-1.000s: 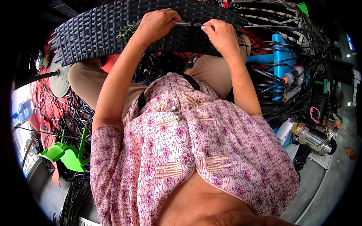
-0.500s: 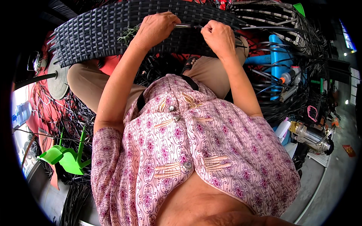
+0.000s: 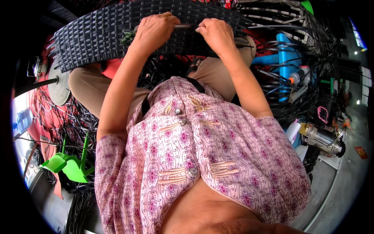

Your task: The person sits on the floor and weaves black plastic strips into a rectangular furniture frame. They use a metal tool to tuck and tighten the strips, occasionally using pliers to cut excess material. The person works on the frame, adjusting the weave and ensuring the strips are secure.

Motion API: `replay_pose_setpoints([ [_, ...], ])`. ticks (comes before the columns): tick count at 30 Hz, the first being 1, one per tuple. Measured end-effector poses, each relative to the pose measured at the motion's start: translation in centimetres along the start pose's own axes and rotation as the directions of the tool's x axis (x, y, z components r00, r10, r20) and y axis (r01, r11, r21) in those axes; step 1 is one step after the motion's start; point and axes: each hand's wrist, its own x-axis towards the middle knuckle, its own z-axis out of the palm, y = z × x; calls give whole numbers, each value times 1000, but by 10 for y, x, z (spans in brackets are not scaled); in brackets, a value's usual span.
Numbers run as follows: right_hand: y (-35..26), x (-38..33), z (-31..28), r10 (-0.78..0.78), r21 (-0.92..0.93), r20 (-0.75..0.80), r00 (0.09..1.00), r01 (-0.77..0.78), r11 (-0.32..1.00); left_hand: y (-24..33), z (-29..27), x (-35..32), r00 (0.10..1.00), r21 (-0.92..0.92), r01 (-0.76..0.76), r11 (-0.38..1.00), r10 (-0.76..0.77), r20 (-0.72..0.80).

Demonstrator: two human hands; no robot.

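A curved panel of dark grey woven plastic strips (image 3: 93, 37) lies across my lap. My left hand (image 3: 156, 31) is closed over it, around a slim, pointed metal tool (image 3: 182, 26) whose tip sticks out to the right; its handle is hidden in the fist. Frayed green strands (image 3: 127, 36) show beside the left wrist, and I cannot tell what they belong to. Just right of the metal tip, my right hand (image 3: 216, 36) pinches at the weave. What its fingertips grip, probably a dark strip, is too small to make out.
Loose black strips cover the floor on both sides. To the right are a blue plastic piece (image 3: 285, 66), a bottle with an orange tip (image 3: 297, 77) and a clear flask (image 3: 323, 140). A bright green plastic object (image 3: 74, 165) lies at left, below a round grey disc (image 3: 59, 87).
My right hand has shifted left, closer to the metal tip. The left hand and its tool have also moved slightly left, and the panel has shifted a little.
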Motion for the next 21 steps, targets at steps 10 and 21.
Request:
replay_pose_setpoints([
  [10,12,3,-1,-56,182,-70,996,68,981,2,-7,-7,998,60,-36,998,38,-43],
  [21,0,8,14,-354,-76,-227,907,345,935,9,-16,-34,997,35,61,998,-63,45],
])
